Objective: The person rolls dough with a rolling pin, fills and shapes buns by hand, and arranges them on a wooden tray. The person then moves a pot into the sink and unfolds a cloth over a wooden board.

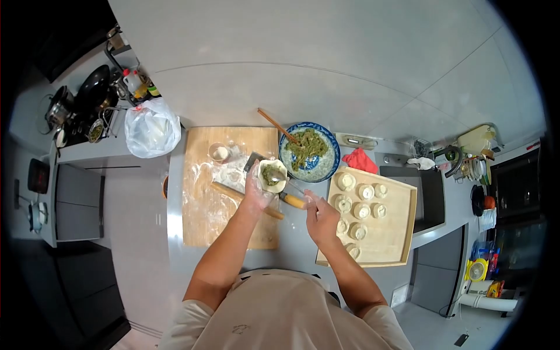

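Observation:
On my left hand (257, 193) rests a round dough wrapper (282, 168), cupped around a mound of green filling (268, 174). My right hand (322, 220) grips a metal spoon (296, 187), its bowl pressed against that filling. Just beyond is a blue-and-white bowl (335, 153) with more green filling and a pair of wooden chopsticks (271, 121). Below my hands, a rolling pin (226, 191) and a cleaver with a wooden handle (293, 201) lie partly hidden. The floured wooden board (201, 224) carries a small round dough piece (220, 153).
A wooden tray (388, 248) to the right holds several round filled buns (361, 210). Behind it are a red cloth (360, 160) and a dark sink (426, 198). A white plastic bag (153, 128) stands at the left, near the stove with pans.

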The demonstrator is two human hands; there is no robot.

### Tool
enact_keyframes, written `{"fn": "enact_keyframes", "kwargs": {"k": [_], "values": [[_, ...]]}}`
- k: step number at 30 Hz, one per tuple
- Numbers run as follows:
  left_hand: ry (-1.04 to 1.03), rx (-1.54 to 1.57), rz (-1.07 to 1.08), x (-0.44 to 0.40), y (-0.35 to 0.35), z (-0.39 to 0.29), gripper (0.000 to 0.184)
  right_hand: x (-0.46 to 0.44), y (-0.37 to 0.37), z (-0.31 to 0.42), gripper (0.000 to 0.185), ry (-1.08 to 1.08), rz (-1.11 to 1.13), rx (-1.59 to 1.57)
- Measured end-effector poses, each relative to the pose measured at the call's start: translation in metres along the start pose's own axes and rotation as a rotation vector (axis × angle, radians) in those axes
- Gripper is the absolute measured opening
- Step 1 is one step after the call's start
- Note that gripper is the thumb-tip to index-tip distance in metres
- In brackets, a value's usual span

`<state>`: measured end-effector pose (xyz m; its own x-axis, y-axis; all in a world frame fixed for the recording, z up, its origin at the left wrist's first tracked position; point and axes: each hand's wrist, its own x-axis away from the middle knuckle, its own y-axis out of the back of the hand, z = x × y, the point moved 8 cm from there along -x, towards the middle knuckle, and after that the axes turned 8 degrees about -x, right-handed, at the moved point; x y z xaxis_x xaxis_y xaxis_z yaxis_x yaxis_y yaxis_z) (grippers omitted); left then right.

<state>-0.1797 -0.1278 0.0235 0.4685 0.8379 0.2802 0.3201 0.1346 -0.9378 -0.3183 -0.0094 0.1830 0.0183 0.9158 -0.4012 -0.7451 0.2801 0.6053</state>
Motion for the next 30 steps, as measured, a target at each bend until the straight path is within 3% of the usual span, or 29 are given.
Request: {"fn": "enact_keyframes", "kwargs": {"k": [1,7,11,13,14,16,23,26,28,30], "values": [[-0.001,0.001,0.007,0.0,-0.003,-0.001,0.047,0.003,-0.004,-0.019,0.025,-0.33,0.007,-0.225],[0.003,-0.058,-0.077,0.008,-0.005,0.004,0.044,0.009,-0.003,-0.029,0.021,-0.591,-0.07,-0.45],[0.034,-0.046,-0.095,0.004,-0.006,0.008,0.046,0.002,0.011,-0.026,0.021,-0.407,-0.083,-0.244],[0.044,-0.053,-0.1,0.003,-0.013,0.01,0.046,-0.009,0.008,0.007,0.029,0.178,-0.024,0.159],[0.045,-0.054,-0.1,0.003,-0.016,0.009,0.047,-0.007,0.007,-0.001,0.029,0.177,-0.028,0.16],[0.044,-0.055,-0.101,0.004,-0.018,0.009,0.047,0.004,-0.006,0.005,0.039,0.376,0.078,0.295],[0.057,-0.108,-0.134,0.001,0.005,0.013,0.045,0.014,0.001,0.009,0.04,0.452,0.043,0.227],[0.044,-0.126,-0.165,-0.013,0.029,0.02,0.045,0.009,0.003,-0.013,0.037,0.327,0.006,0.186],[0.023,-0.121,-0.228,-0.013,0.039,0.028,0.047,0.007,0.015,-0.037,0.032,0.083,-0.054,0.16],[0.042,-0.151,-0.311,-0.016,0.047,0.034,0.045,0.007,0.014,-0.068,0.03,-0.02,-0.039,0.179]]}}
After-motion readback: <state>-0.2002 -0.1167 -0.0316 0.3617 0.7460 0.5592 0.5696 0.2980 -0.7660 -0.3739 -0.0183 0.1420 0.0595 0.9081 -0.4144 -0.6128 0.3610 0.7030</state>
